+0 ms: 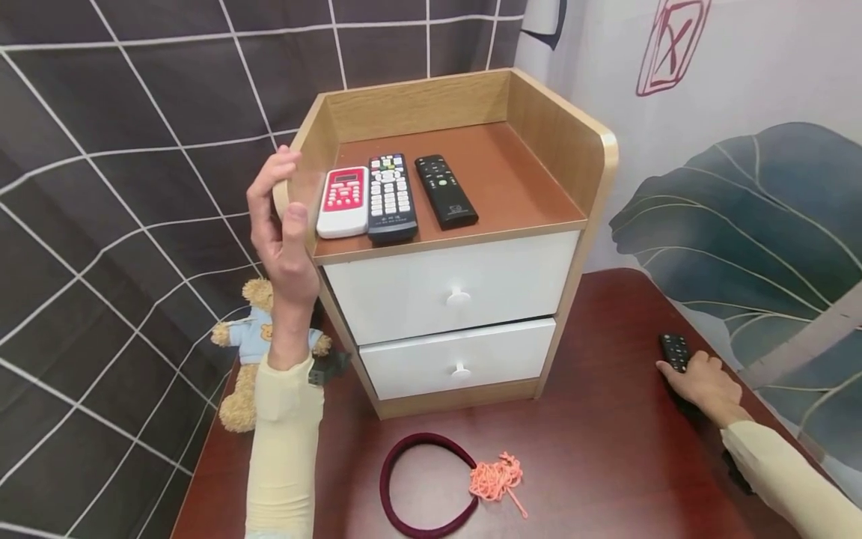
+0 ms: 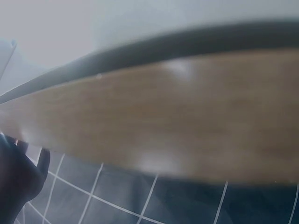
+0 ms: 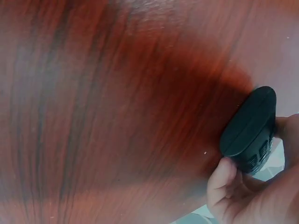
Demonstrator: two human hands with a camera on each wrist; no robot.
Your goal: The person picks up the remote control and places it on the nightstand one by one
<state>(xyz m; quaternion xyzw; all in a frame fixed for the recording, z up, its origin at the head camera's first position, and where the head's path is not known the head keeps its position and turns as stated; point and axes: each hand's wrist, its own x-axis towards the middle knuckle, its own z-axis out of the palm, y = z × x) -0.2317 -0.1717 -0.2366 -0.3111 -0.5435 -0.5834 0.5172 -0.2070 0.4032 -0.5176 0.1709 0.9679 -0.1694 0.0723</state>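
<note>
My left hand [image 1: 289,254] holds the left side panel [image 2: 154,116] of a small wood-edged drawer cabinet [image 1: 569,292], its thumb in front and its fingers at the panel's upper edge. On the cabinet's brown top lie a red-and-white remote [image 1: 325,224], a dark remote with white buttons [image 1: 393,224] and a slim black remote [image 1: 447,198], side by side. Far to the right, my right hand [image 1: 710,385] grips another black remote control [image 3: 250,126] between thumb and fingers, low over the table near its right edge. Part of that remote is hidden by the hand.
A teddy bear [image 1: 252,337] in a blue top sits left of the cabinet, partly behind my left arm. In front lie a dark red hoop [image 1: 385,483] and a tangle of orange cord [image 1: 494,479]. A grid-patterned curtain [image 1: 101,224] borders the reddish-brown table [image 1: 579,464].
</note>
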